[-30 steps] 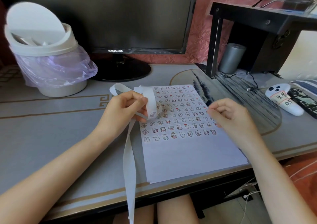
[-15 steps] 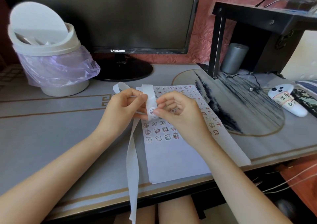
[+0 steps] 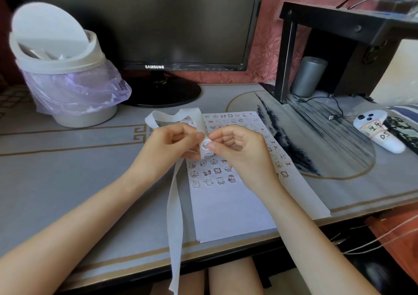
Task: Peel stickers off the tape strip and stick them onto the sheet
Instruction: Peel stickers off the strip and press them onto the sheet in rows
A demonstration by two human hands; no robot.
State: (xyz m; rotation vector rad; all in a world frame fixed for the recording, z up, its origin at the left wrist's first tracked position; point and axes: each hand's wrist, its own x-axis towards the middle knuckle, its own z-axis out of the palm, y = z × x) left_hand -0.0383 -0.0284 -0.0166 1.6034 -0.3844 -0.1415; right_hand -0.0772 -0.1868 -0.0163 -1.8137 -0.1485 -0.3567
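right hand moved in, pinching tape strip

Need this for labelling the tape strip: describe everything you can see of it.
The tape strip is a long, narrow white ribbon, papery and matte. Its upper part loops above the left hand, which grips it; its lower length runs down the table beside the sheet and hangs past the edge. At the bend between the hands it carries a small cartoon sticker, which the fingers of the right hand pinch.
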